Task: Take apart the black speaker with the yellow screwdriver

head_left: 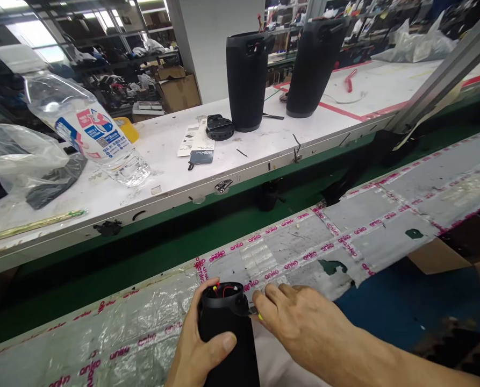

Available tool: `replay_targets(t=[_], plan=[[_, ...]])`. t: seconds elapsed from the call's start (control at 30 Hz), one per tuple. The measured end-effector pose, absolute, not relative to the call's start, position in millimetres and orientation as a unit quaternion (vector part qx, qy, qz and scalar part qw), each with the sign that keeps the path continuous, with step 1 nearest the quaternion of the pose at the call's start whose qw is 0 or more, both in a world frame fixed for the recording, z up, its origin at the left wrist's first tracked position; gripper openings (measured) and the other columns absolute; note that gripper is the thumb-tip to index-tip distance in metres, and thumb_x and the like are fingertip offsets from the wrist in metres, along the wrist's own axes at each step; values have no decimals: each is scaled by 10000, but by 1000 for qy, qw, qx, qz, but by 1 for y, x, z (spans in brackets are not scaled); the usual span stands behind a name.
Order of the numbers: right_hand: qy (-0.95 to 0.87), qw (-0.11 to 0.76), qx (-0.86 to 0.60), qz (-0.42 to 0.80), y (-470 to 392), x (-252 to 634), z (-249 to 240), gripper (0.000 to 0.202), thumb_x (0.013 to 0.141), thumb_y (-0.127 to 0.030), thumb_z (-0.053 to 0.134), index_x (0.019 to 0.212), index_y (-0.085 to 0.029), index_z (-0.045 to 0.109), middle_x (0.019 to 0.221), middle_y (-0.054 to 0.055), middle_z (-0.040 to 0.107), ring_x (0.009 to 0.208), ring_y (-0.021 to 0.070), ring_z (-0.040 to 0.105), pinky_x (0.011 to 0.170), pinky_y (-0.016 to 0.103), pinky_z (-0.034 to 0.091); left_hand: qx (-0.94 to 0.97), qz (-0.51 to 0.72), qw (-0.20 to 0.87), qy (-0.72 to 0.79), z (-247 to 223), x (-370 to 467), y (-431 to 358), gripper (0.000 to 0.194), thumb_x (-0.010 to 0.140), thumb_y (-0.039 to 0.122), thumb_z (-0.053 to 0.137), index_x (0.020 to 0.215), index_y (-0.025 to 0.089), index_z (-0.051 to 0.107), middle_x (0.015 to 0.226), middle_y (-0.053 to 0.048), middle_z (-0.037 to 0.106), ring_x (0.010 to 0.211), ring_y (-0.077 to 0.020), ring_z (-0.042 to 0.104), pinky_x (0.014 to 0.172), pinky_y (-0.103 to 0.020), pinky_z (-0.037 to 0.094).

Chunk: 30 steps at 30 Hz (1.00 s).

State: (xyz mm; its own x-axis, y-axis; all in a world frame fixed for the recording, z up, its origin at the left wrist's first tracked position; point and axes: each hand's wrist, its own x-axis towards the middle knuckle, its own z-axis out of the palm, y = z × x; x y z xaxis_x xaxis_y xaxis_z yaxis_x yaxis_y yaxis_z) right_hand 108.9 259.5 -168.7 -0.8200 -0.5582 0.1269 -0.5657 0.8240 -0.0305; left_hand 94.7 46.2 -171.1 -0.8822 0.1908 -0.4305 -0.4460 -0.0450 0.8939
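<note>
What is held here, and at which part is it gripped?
The left hand grips the black speaker body around its upper side; the right hand touches its rim.

Tape strips (292, 263) across the near surface: "anko" in pink, repeated along each strip
Bottle label (97, 134) at the white bench's left end: red and blue print with a QR code, wording too small to read
Leaflet (193, 141) mid-bench: print unreadable
Black sticker (222, 186) on the bench's front edge: unreadable

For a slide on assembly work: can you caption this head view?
Left hand grips a black cylindrical speaker body while right hand touches its open rim.
</note>
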Motion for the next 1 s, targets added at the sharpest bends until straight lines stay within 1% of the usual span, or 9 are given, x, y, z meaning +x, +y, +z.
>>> replay_targets(t=[0.13, 0.23, 0.33, 0.43, 0.5, 0.67, 0.8, 0.87, 1.0], plan=[[-951, 58, 302, 12, 261, 109, -167, 315, 796, -46, 589, 1065, -172, 485, 776, 18, 599, 579, 206, 583, 485, 349, 306, -107, 704, 209, 670, -169, 94, 49, 912, 595, 548, 849, 1362, 256, 453, 1082, -69, 739, 911, -309, 695, 830, -383, 552], [-951, 55, 303, 1, 262, 110, -165, 302, 804, -57, 596, 1061, -170, 485, 772, 18, 593, 571, 201, 570, 473, 353, 296, -105, 700, 204, 676, -171, 94, 50, 907, 586, 550, 856, 1350, 258, 463, 1095, -71, 741, 965, -325, 694, 856, -387, 552], [-949, 55, 312, -1, 263, 109, -163, 312, 777, -48, 610, 1034, -175, 488, 762, 15, 576, 571, 198, 552, 455, 359, 278, -105, 702, 209, 673, -174, 94, 49, 925, 566, 545, 869, 1350, 264, 466, 1103, -71, 743, 969, -335, 697, 849, -393, 555], [-940, 37, 338, -4, 263, 106, -162, 329, 737, -22, 617, 989, -190, 491, 767, 12, 567, 580, 194, 545, 429, 361, 242, -105, 696, 207, 680, -178, 94, 48, 919, 564, 549, 867, 1344, 262, 474, 1125, -66, 736, 1001, -335, 689, 883, -391, 540], [-935, 26, 354, -7, 263, 105, -162, 333, 733, -12, 620, 985, -190, 495, 780, 14, 565, 592, 192, 546, 418, 362, 226, -104, 693, 206, 683, -179, 94, 48, 902, 575, 551, 862, 1338, 259, 479, 1116, -65, 734, 1007, -334, 686, 888, -391, 535], [-937, 14, 348, -18, 261, 105, -163, 197, 879, -99, 613, 1015, -173, 491, 758, 15, 567, 555, 185, 537, 409, 356, 228, -100, 675, 201, 703, -178, 93, 47, 891, 586, 555, 858, 1333, 251, 477, 1098, -62, 743, 985, -312, 690, 872, -377, 546], [-940, -4, 341, -17, 261, 101, -163, 171, 925, -165, 628, 1010, -177, 480, 737, 4, 571, 512, 178, 532, 406, 351, 228, -99, 662, 212, 712, -179, 91, 45, 913, 583, 566, 856, 1343, 247, 465, 1085, -81, 752, 930, -324, 703, 793, -382, 567], [-942, -3, 337, -3, 262, 99, -164, 155, 948, -184, 621, 1008, -186, 478, 748, 2, 586, 526, 181, 551, 415, 351, 243, -98, 664, 218, 708, -180, 91, 45, 916, 577, 561, 859, 1345, 247, 470, 1069, -81, 752, 912, -328, 702, 770, -381, 564], [-939, 2, 340, 44, 265, 94, -169, 85, 1031, -252, 533, 1007, -186, 486, 776, 7, 623, 570, 184, 592, 436, 350, 246, -92, 682, 233, 687, -183, 90, 45, 902, 590, 566, 844, 1351, 258, 471, 1000, -55, 737, 853, -296, 678, 757, -366, 538]])
